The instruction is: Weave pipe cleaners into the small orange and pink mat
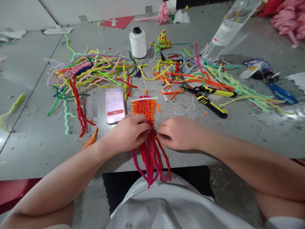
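Note:
A woven piece of orange and magenta fuzzy strands (pixel 144 107) lies on the grey table in front of me, with a white strip across its far end. Long red and magenta strands (pixel 149 159) hang from its near end over the table edge. My left hand (pixel 130 132) is closed, its fingers pinching the lower left part of the weave. My right hand (pixel 178 133) is closed at the right side of the weave, fingertips pressed together by an orange strand end. What exactly sits between the right fingertips is hidden.
A phone (pixel 115 106) lies left of the weave. Yellow-black pliers (pixel 209 98) rest at the right. Piles of coloured fuzzy strands (pixel 95 68) spread on the left and right. Behind stand a white thread spool (pixel 137 43) and a tilted clear bottle (pixel 226 31).

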A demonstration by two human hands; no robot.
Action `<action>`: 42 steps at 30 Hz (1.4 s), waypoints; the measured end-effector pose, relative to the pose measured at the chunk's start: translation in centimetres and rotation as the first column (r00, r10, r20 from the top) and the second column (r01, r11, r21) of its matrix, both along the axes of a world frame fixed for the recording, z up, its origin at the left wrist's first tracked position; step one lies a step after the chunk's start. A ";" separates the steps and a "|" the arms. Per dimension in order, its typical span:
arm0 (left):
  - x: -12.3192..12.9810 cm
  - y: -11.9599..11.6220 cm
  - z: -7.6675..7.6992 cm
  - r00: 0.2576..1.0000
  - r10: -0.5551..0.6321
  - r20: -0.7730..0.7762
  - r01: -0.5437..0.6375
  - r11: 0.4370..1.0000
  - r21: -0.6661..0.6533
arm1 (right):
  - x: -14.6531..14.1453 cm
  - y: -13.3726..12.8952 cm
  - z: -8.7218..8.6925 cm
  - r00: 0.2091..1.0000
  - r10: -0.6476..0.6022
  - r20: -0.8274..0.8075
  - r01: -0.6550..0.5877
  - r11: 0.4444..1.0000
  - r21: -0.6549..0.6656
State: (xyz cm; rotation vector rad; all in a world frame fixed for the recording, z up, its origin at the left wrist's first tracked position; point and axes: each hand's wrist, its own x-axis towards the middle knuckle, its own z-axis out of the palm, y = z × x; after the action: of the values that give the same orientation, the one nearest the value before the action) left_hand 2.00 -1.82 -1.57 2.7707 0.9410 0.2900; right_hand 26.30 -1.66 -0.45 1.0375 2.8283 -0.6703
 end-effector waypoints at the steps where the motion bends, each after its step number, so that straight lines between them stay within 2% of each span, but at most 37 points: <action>1: 0.0 0.1 0.1 1.000 0.003 -0.001 -0.003 1.000 0.007 | 0.0 0.0 -0.1 1.000 0.000 -0.009 0.000 1.000 0.025; 8: -0.6 0.3 1.0 0.998 -0.030 -0.047 0.033 0.997 0.072 | 0.4 0.1 -1.1 0.987 0.150 -0.054 -0.135 0.966 0.219; 12: -0.9 0.3 1.2 0.996 -0.060 -0.070 0.066 0.995 0.078 | 0.4 0.0 -1.5 0.981 0.177 -0.082 -0.152 0.957 0.248; 18: -1.0 0.2 1.3 0.989 -0.111 -0.094 0.115 0.993 0.037 | -0.2 0.1 -1.7 0.986 0.140 -0.093 -0.128 0.983 0.130; 26: -0.8 0.3 0.9 0.983 -0.144 -0.110 0.151 0.987 0.060 | -0.6 -0.2 -1.9 0.985 0.113 -0.132 -0.100 0.990 0.101; 33: -0.6 0.2 0.9 0.993 -0.118 0.002 0.118 0.992 0.050 | -0.4 -0.4 -1.6 0.958 -0.008 -0.287 -0.020 0.995 -0.094; 36: -0.6 0.3 0.9 0.986 -0.144 0.080 0.143 0.990 0.017 | -0.5 -0.6 -1.4 0.946 -0.069 -0.317 0.016 0.986 -0.167; 39: -0.7 0.6 0.8 0.977 -0.181 0.111 0.182 0.983 0.001 | -0.5 -0.7 -1.4 0.936 -0.108 -0.335 0.040 0.979 -0.202; 42: -0.9 0.7 0.8 0.981 -0.168 0.095 0.168 0.986 0.011 | -0.6 -0.8 -1.5 0.930 -0.120 -0.348 0.047 0.977 -0.210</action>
State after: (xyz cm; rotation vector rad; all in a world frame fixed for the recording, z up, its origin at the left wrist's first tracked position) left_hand 1.12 -1.07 -0.79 2.7880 0.6799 0.3928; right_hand 25.73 -2.41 -1.96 1.1044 2.9360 -1.2429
